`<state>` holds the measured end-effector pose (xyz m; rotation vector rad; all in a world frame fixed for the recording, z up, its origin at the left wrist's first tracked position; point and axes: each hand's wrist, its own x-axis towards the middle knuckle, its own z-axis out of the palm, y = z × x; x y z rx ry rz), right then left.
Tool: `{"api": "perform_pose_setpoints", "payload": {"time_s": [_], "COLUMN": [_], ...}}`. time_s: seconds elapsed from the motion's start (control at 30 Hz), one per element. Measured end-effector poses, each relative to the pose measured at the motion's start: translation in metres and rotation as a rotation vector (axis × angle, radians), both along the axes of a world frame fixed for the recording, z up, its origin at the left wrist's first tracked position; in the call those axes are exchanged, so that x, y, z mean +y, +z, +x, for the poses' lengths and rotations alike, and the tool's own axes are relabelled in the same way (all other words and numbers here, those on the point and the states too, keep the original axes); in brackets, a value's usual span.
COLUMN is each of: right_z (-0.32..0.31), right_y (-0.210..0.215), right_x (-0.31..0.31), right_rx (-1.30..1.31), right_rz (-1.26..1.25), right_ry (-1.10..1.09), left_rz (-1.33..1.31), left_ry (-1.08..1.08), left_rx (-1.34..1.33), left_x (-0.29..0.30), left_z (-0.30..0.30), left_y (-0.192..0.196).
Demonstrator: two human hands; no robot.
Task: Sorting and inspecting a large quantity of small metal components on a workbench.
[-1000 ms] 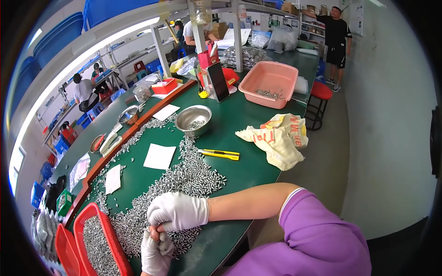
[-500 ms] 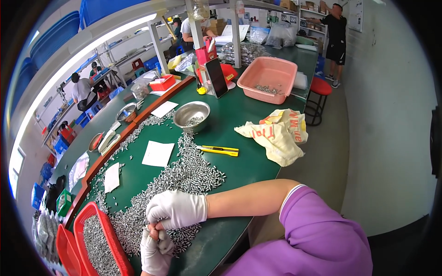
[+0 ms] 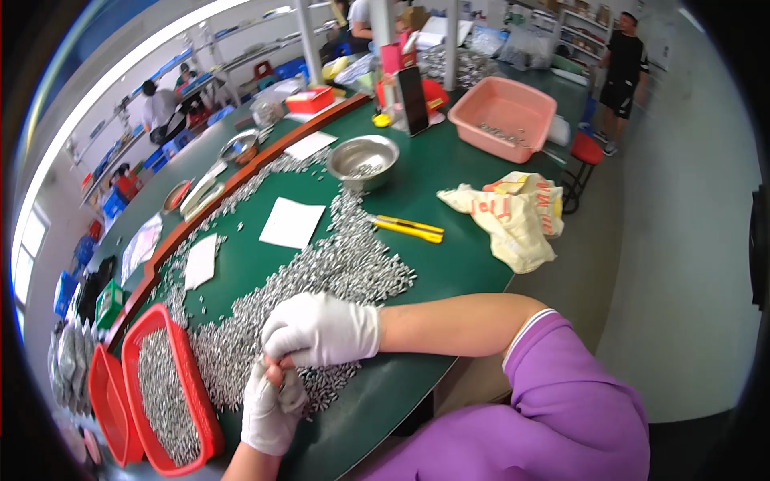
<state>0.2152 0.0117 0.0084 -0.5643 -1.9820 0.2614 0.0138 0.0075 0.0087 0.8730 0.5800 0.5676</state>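
Observation:
White gloves with bare fingertips cover both my hands, which meet over the near part of a heap of small silvery metal pins [image 3: 321, 268]. My right hand [image 3: 321, 329] is closed in a pinch, its fingertips against those of my left hand [image 3: 271, 409]. The fingers of my left hand are curled up from below. Whatever lies between the fingertips is too small or hidden to make out. Just left of my hands stands a red plastic basket [image 3: 210, 417] full of the same pins.
A yellow utility knife [image 3: 409, 228], a steel bowl [image 3: 362, 156] and white paper [image 3: 292, 223] lie beyond the heap. Further off are a pink basket [image 3: 501, 120], a crumpled cream bag [image 3: 513, 212] and a phone [image 3: 412, 100]. A wooden strip [image 3: 233, 196] divides the green table. People are in the background.
The view has shifted, so the table's things appear further right and higher. My hands stay pressed together at the fingertips. The person at the back right has lowered their arms.

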Motion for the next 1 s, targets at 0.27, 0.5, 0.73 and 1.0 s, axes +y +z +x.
{"api": "perform_pose_setpoints", "payload": {"time_s": [0.27,0.5,0.73,1.0], "right_z": [0.007,0.0,0.001,0.004], "right_y": [0.007,0.01,0.01,0.011], "right_x": [-0.001,-0.001,-0.002,-0.002], "right_rx": [0.013,-0.039,-0.06,-0.144], "right_rz": [-0.03,-0.061,-0.053,-0.052], "right_ry": [-0.202,-0.115,-0.127,-0.267], "left_rz": [-0.071,-0.057,-0.051,-0.059], "left_ry": [0.015,-0.003,0.007,0.042], "left_rx": [-0.076,-0.07,-0.062,-0.089], "left_x": [0.004,0.006,0.006,0.005], "left_z": [0.009,0.004,0.006,0.006], "left_y": [0.005,0.002,0.002,-0.002]}}
